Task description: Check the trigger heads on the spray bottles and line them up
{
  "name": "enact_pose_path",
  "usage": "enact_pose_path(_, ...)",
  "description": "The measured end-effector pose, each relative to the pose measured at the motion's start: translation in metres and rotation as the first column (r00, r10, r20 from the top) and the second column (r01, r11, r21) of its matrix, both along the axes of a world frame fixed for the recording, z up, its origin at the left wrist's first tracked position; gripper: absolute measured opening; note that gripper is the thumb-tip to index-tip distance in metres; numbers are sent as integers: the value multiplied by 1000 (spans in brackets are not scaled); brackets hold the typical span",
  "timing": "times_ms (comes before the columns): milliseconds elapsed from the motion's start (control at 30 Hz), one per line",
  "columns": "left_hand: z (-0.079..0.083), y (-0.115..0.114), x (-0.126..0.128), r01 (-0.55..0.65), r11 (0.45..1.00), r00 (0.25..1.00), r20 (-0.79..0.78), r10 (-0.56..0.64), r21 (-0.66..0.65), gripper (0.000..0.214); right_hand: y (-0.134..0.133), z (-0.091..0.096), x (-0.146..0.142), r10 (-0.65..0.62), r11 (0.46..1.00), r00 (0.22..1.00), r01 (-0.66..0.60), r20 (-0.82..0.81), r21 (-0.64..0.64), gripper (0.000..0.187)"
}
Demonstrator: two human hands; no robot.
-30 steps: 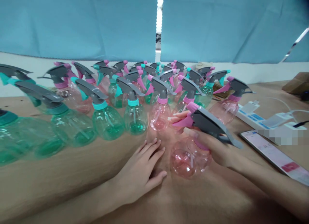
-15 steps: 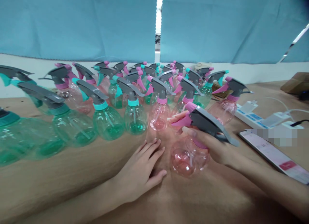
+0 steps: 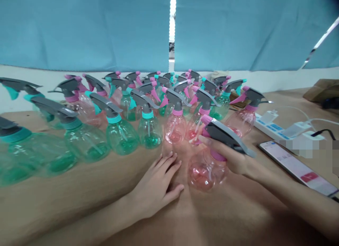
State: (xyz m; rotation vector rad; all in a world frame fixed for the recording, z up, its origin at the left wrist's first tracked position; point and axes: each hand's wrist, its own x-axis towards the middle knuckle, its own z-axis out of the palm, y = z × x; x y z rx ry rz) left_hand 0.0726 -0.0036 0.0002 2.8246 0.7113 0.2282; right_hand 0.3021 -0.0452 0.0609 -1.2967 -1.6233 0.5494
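My right hand [image 3: 225, 150] is closed round the neck and trigger of a pink spray bottle [image 3: 202, 173] with a grey and pink head. The bottle is slightly tilted, low over or on the tabletop; whether its base touches cannot be made out. The fingers cover most of its trigger. My left hand [image 3: 156, 184] lies flat on the brown table [image 3: 116, 189], fingers spread, just left of that bottle and holding nothing. Beyond the hands stand a pink bottle [image 3: 175, 129] and a green bottle [image 3: 150, 133], each with a little liquid in the bottom.
Several more spray bottles crowd the back and left, including a green one [image 3: 123, 138] and a pink one [image 3: 245, 117]. On the right are a phone [image 3: 296, 168], a white power strip [image 3: 272, 127] with plugs and cables, and a brown bag [image 3: 321, 92]. A blue curtain [image 3: 79, 30] hangs behind.
The right-hand fingers have curled in over the trigger, which showed plainly before and is now mostly hidden. The left hand stays in place. The view has shifted slightly.
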Motion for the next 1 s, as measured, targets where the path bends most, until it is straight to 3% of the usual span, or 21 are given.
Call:
enact_pose_path(233,-2,-2,0,-7,1000,1000,12,7,27,55,-3,0,-2,10,1000,999,-9,-48,10,26)
enact_pose_path(367,-1,-4,0,-10,999,1000,-3,10,38,55,-7,2,-4,49,997,995,-53,-88,-49,26)
enact_pose_path(600,2,-4,2,-24,999,1000,-8,25,37,54,-16,7,-4,-48,999,995,47,-90,-12,26)
enact_pose_path(667,2,-4,3,-32,999,999,-4,32,44,53,-22,3,0,-34,999,997,34,-65,1,22)
enact_pose_path(833,-1,-4,7,-43,995,999,34,40,90,50,-45,-15,12,5,1000,998,-5,62,-3,56)
enact_pose_path(1000,-6,-5,24,-38,993,998,58,31,110,42,-64,-26,20,-96,995,981,90,167,45,44)
